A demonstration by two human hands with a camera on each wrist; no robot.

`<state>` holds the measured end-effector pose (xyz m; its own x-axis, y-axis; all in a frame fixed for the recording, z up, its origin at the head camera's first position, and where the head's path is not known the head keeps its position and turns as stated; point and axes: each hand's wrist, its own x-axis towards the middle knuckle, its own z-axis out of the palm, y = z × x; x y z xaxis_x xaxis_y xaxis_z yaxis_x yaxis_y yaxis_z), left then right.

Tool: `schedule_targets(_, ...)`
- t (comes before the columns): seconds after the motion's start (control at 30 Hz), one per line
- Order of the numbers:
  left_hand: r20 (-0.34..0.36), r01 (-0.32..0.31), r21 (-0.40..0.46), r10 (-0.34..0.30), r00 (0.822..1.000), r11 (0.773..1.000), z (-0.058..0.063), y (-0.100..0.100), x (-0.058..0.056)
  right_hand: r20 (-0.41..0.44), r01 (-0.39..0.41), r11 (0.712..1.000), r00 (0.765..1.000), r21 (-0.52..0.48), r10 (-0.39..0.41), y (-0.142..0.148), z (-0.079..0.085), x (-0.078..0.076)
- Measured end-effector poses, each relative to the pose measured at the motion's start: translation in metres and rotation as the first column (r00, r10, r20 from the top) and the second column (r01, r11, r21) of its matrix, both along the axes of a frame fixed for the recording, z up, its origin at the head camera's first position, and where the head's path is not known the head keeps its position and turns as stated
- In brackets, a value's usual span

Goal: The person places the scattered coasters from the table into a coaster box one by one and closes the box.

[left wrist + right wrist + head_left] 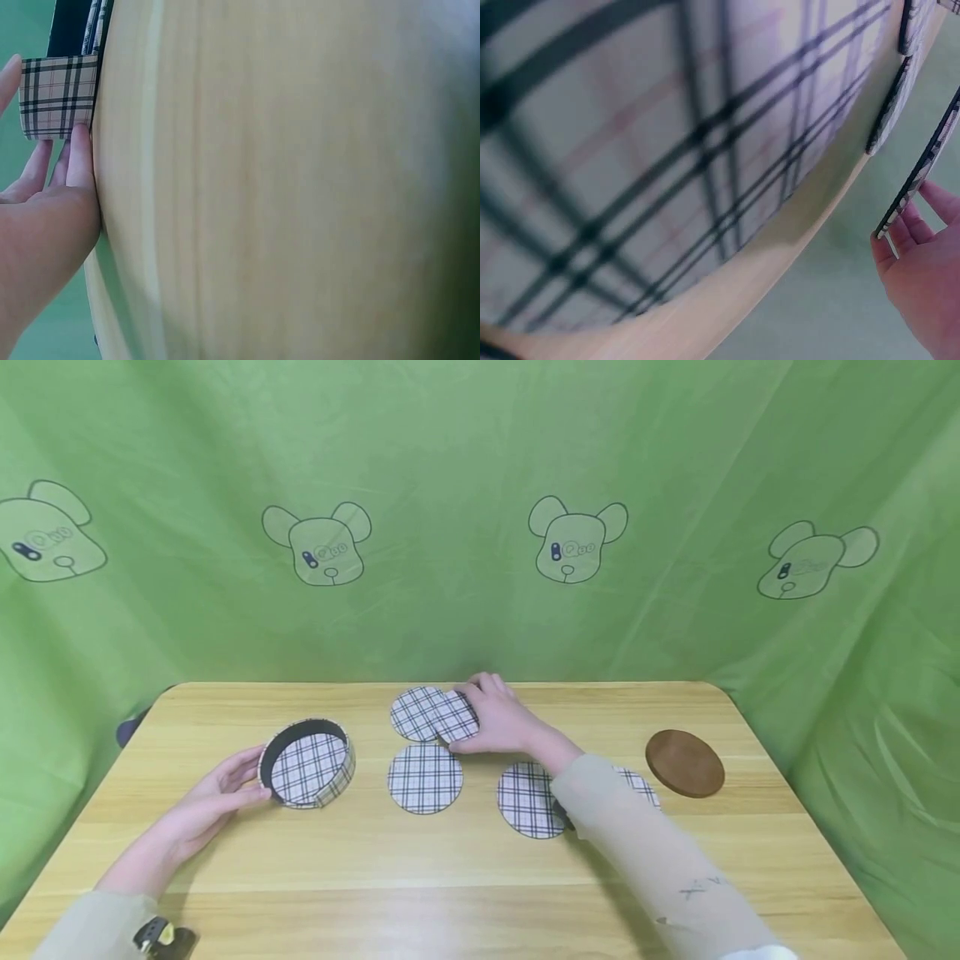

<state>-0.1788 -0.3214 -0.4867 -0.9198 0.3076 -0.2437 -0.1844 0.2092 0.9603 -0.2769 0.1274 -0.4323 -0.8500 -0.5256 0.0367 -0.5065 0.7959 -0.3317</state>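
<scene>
My left hand (206,806) grips the side of a round plaid coaster holder (343,777), thumb and fingers about its left edge. The holder has a dark inner wall and a plaid disc (309,768) at its bottom. In the left wrist view, the fingers touch its plaid outer side (58,97). Over the back middle of the table, my right hand (498,714) pinches a round plaid coaster (459,718) by its right edge. That coaster overlaps another plaid coaster (412,714) in the head view. The right wrist view shows the held coaster (922,176) edge-on, tilted.
A plaid coaster (425,778) lies nearer me. Further right are a plaid coaster (525,802) and another (639,787), partly hidden by the right sleeve (645,852). A brown disc (685,763) lies on the table's (420,893) right. Green cloth (450,610) hangs behind.
</scene>
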Motion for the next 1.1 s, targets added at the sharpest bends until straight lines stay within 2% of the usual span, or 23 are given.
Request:
schedule_targets(0.3, -0.003, -0.010, 0.024, 0.010, 1.000, 1.000, 0.000, 0.001, 0.000, -0.003, -0.024, 0.999, 1.000, -0.021, 0.024, -0.021, 0.008, -0.003)
schedule_targets(0.77, 0.001, 0.010, 0.020, -0.010, 1.000, 1.000, 0.002, -0.001, 0.000, 0.021, -0.074, 0.995, 0.997, -0.073, 0.076, -0.059, 0.020, 0.000)
schedule_targets(1.1, -0.013, 0.001, 0.042, -0.001, 1.000, 0.999, 0.001, 0.000, 0.000, 0.026, -0.122, 0.988, 0.992, -0.090, 0.125, -0.088, 0.025, 0.002)
